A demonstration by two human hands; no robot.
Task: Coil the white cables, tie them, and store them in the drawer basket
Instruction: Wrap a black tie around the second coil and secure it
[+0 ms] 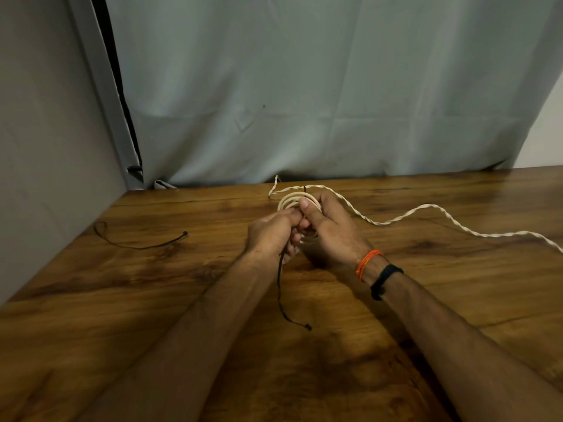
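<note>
You are holding the white cable (294, 200), wound into a small coil, just above the worktop (182, 300), its twisted tail trailing off right. Your right hand (330, 231) is gripping the coil; your left hand's (271, 233) fingers are pinching a dark string (279, 287) hanging below it.

The table (396, 345) looks like wood or a wood-look laminate, warm brown with dark grain, smooth and faintly glossy where light catches it on the far right. The white cable (426, 207) is a twisted pair, smooth and plastic-looking, slightly off-white. Two dark ties, one (137, 245) lying on the left and one (279, 287) hanging by the hands, look like thin matt cord. Behind hangs a grey-green curtain (304, 86), matt creased cloth.
</note>
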